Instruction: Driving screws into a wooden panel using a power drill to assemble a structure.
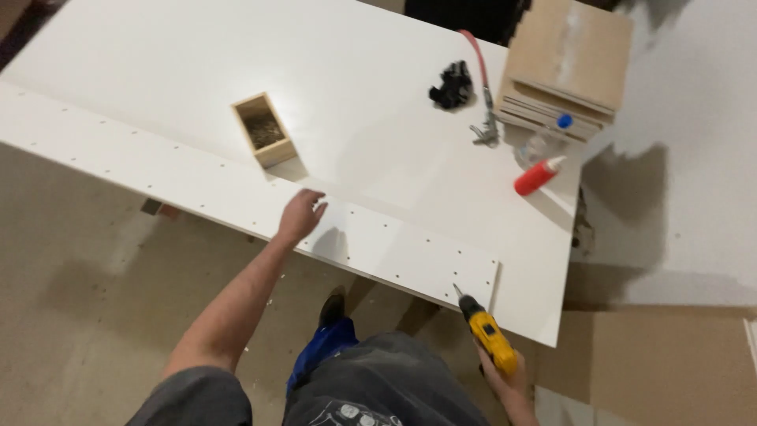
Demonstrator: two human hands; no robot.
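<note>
Two hands are at work over a long white panel (236,189) that lies on a broad white desk (371,95), its near edge overhanging the desk's front. Rows of small drilled holes run along the panel.

Toward the left, a small open wooden box (265,130) stands on the desk just behind the panel, with what look like screws inside. The left hand (300,214) rests on the panel a little to the right of the box, fingers loosely spread and flat, gripping nothing.

Further right, a black clump of parts (452,85) lies near the desk's far edge, and beside it a red hose (477,55) ends in a metal fitting (485,132). A stack of pale boards (564,67) sits at the far right corner, with a clear bottle with a blue cap (544,140) and a red glue bottle (538,177) lying in front of it.

At the lower right, the right hand (509,377) is closed around the grip of a yellow cordless drill (489,335), whose bit touches or nearly touches the right end of the panel.
</note>
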